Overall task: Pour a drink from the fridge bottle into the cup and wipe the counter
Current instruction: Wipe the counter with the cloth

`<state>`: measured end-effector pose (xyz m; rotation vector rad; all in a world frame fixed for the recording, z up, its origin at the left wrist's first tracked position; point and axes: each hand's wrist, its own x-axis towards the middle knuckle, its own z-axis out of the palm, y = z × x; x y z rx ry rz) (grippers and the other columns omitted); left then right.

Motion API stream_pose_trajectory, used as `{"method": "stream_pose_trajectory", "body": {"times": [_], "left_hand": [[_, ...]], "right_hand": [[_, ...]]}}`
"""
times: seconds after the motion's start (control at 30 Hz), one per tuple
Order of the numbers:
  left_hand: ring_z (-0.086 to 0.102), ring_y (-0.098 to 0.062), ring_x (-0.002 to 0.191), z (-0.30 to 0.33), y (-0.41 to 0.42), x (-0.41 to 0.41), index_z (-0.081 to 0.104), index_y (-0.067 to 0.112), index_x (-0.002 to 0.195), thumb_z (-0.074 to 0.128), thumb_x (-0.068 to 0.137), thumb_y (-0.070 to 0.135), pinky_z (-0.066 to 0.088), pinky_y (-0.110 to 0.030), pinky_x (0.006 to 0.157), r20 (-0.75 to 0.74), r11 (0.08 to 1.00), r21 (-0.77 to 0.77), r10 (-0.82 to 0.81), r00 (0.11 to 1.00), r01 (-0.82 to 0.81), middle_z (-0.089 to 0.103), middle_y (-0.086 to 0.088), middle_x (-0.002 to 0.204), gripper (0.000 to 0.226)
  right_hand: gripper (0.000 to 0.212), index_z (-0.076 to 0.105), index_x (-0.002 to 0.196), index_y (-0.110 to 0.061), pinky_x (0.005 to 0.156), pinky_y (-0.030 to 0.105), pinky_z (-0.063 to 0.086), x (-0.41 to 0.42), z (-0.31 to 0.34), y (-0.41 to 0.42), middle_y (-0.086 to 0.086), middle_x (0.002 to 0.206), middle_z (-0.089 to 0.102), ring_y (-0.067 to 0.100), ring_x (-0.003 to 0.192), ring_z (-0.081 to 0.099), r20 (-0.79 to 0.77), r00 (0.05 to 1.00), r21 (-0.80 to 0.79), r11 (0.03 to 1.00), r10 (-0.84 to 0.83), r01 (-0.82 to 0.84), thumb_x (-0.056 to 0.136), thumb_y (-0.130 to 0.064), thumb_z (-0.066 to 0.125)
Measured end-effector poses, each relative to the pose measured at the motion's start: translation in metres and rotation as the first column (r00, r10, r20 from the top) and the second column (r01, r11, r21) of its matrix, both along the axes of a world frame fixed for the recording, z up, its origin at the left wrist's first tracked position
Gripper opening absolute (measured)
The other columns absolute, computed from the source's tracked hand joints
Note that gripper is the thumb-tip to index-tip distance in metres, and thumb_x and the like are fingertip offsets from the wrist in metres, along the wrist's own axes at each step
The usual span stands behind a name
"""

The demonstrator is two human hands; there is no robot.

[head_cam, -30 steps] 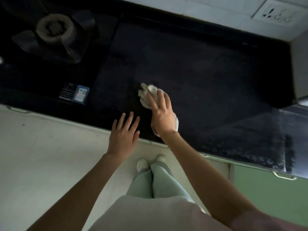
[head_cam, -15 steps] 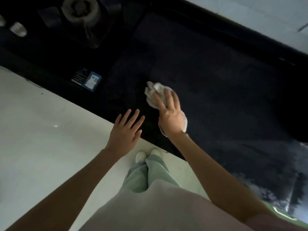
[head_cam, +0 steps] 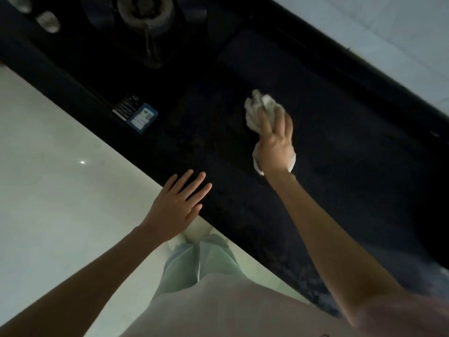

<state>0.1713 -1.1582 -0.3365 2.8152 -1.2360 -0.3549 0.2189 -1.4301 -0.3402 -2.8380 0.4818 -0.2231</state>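
The right hand [head_cam: 274, 144] lies on a crumpled white cloth [head_cam: 261, 109], fingers nearly straight, pressing it flat against the dark table [head_cam: 340, 166]. The left hand [head_cam: 177, 205] hovers open with fingers spread at the table's front edge. A small blue-and-black label [head_cam: 136, 114] sits near the stove burner [head_cam: 145, 10]; its print is too blurred to read.

Head view, steeply down onto counter [head_cam: 340, 147]

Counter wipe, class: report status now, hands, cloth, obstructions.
Right hand presses cloth flat on counter. Left hand open, empty. Sticker lies apart.
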Motion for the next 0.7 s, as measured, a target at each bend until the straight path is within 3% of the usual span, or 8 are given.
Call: {"method": "stream_pose_trajectory", "body": {"times": [0.07, 0.17, 0.27, 0.37, 0.47, 0.6, 0.7], "left_hand": [[0.034, -0.032, 0.139, 0.000, 0.000, 0.000, 0.044, 0.020, 0.142, 0.032, 0.098, 0.035, 0.034, -0.051, 0.108, -0.002, 1.000, -0.011, 0.003, 1.000, -0.003, 0.037, -0.007, 0.152, 0.048], [0.037, -0.033, 0.137, 0.002, 0.000, 0.000, 0.046, 0.020, 0.141, 0.031, 0.099, 0.036, 0.036, -0.051, 0.107, -0.010, 1.000, -0.030, 0.000, 1.000, -0.001, 0.040, -0.007, 0.150, 0.047], [0.036, -0.032, 0.138, 0.002, 0.000, 0.001, 0.045, 0.021, 0.142, 0.031, 0.100, 0.036, 0.036, -0.050, 0.107, -0.013, 1.000, -0.024, -0.005, 1.000, 0.005, 0.039, -0.006, 0.150, 0.047], [0.034, -0.031, 0.139, 0.002, 0.001, 0.001, 0.044, 0.021, 0.143, 0.031, 0.100, 0.036, 0.034, -0.049, 0.109, -0.018, 1.000, -0.020, -0.004, 1.000, 0.003, 0.038, -0.005, 0.152, 0.047], [0.033, -0.031, 0.140, 0.002, 0.000, -0.001, 0.044, 0.021, 0.142, 0.033, 0.099, 0.036, 0.033, -0.050, 0.110, -0.029, 1.000, -0.027, 0.007, 1.000, -0.008, 0.037, -0.005, 0.152, 0.047], [0.034, -0.031, 0.139, 0.004, 0.000, 0.000, 0.045, 0.021, 0.141, 0.033, 0.098, 0.036, 0.034, -0.050, 0.109, -0.039, 1.000, -0.022, 0.004, 0.999, -0.005, 0.037, -0.006, 0.152, 0.047], [0.036, -0.032, 0.138, 0.005, 0.000, 0.001, 0.046, 0.021, 0.141, 0.032, 0.098, 0.036, 0.036, -0.051, 0.108, -0.039, 1.000, -0.006, 0.008, 0.999, -0.009, 0.039, -0.007, 0.151, 0.048]], "right_hand": [[0.081, 0.033, 0.146, -0.029, 0.087, 0.046, 0.055, -0.017, -0.006, 0.031, 0.012, 0.151, 0.032, 0.036, 0.136, 0.030, 0.044, 0.985, -0.021, 0.986, 0.165, -0.165, 0.077, 0.001, 0.062], [0.089, 0.021, 0.150, -0.034, 0.088, 0.042, 0.053, 0.005, -0.001, 0.070, 0.006, 0.154, 0.025, 0.031, 0.140, 0.025, -0.060, 0.919, -0.010, 0.921, 0.389, -0.390, 0.078, -0.008, 0.067], [0.103, 0.011, 0.151, -0.036, 0.094, 0.039, 0.051, 0.064, 0.004, 0.082, 0.002, 0.156, 0.017, 0.027, 0.142, 0.019, -0.139, 0.883, -0.027, 0.890, 0.447, -0.455, 0.072, -0.015, 0.074], [0.107, 0.008, 0.152, -0.029, 0.112, 0.037, 0.035, 0.114, 0.016, 0.053, 0.003, 0.157, 0.012, 0.027, 0.144, 0.013, -0.262, 0.894, -0.038, 0.922, 0.363, -0.386, 0.071, -0.023, 0.076], [0.107, 0.005, 0.151, -0.027, 0.115, 0.037, 0.028, 0.118, 0.020, 0.015, 0.009, 0.155, 0.014, 0.028, 0.143, 0.014, -0.258, 0.949, -0.069, 0.976, 0.182, -0.206, 0.071, -0.024, 0.075], [0.094, 0.017, 0.148, -0.036, 0.098, 0.040, 0.048, 0.049, 0.009, 0.009, 0.006, 0.155, 0.017, 0.028, 0.142, 0.018, -0.117, 0.993, 0.043, 0.998, -0.032, 0.037, 0.075, -0.009, 0.070], [0.076, 0.035, 0.146, -0.028, 0.086, 0.045, 0.056, -0.014, 0.002, 0.046, 0.014, 0.151, 0.031, 0.036, 0.137, 0.029, 0.048, 0.999, 0.011, 1.000, -0.001, 0.000, 0.080, 0.001, 0.059]]}}
